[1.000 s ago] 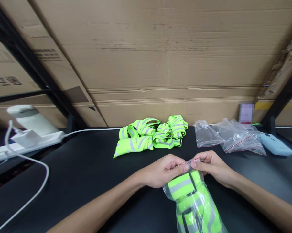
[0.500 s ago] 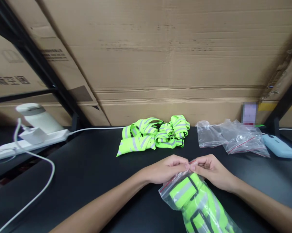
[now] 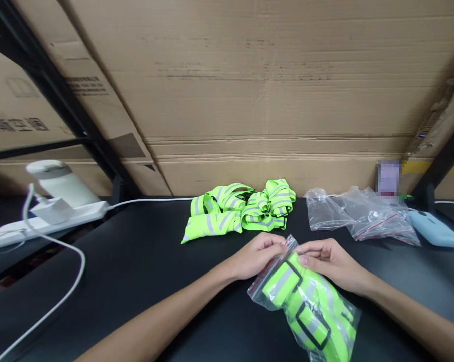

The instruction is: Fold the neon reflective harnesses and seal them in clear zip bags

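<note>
Tilting since a moment before, the bagged vest (image 3: pixel 305 306) lay flatter as I watched both hands, left hand (image 3: pixel 257 255) and right hand (image 3: pixel 330 261), pinching its zip edge.

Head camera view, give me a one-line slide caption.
Both hands, left and right, pinch the top of a clear bag holding a neon reflective vest on a black table.

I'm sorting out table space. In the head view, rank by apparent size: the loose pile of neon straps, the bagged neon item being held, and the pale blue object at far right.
1. loose pile of neon straps and bagged neon item: look alike; the bag is nearer the camera, so unsure.
2. pale blue object: smallest.
</note>
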`<state>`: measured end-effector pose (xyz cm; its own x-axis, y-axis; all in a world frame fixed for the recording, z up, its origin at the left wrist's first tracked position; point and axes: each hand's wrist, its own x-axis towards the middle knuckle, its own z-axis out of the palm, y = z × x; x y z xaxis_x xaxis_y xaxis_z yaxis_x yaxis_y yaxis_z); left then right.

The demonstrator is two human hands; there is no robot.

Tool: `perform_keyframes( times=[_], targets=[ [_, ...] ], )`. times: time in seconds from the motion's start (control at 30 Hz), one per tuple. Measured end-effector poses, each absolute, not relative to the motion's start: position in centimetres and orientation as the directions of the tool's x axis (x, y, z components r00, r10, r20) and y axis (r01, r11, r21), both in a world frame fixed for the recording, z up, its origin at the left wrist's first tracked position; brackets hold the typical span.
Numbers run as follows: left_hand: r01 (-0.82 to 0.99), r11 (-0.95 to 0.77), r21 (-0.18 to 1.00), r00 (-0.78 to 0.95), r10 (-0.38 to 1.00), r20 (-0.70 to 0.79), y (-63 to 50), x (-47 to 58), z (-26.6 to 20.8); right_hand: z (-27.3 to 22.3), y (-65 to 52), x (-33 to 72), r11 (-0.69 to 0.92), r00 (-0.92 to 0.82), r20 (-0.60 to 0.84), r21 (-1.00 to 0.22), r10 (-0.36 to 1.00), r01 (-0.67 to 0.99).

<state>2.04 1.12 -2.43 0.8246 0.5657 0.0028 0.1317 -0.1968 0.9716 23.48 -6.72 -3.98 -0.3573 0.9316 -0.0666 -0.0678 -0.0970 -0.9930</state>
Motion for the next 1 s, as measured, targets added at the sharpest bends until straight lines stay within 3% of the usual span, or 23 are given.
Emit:
perform_keyframes(
  times=[0.27, 0.4, 0.53, 0.67, 0.87, 0.93, 1.0],
  targets=[
    [0.072, -0.268, 0.961, 0.779, 0.616, 0.113, 0.2, 2.7, -2.9, -4.1, -6.7, 23.2, -0.06, -0.368, -0.038, -0.997, 0.929, -0.049],
    [0.07, -0.343, 0.937, 0.696, 0.689, 0.201, 0.5, 2.5, -3.0, -3.7, -6.8, 23.8, -0.023, -0.356, -0.045, -0.998, 0.934, 0.066],
    [0.19, -0.424, 0.886, 0.615, 0.754, 0.23, 1.2, 2.3, -3.4, -2.7, -6.9, 24.8, 0.002, -0.413, -0.067, -0.986, 0.908, 0.166],
    [0.365, -0.542, 0.757, 0.566, 0.775, 0.282, 1.1, 2.2, -3.4, -2.0, -6.6, 25.9, -0.012, -0.461, -0.101, -0.981, 0.882, 0.192],
    [0.399, -0.629, 0.667, 0.538, 0.75, 0.386, 0.7, 1.7, -2.1, -2.3, -6.5, 25.8, -0.015, -0.488, -0.128, -0.973, 0.864, 0.229],
    [0.349, -0.669, 0.656, 0.54, 0.716, 0.443, 0.7, 1.2, -1.7, -2.5, -6.6, 25.5, 0.027, -0.454, -0.083, -0.972, 0.887, 0.232],
    [0.275, -0.699, 0.66, 0.525, 0.684, 0.506, 0.8, 0.8, -1.6, -2.6, -6.7, 25.2, 0.165, -0.366, 0.051, -0.944, 0.929, 0.285]
  ],
)
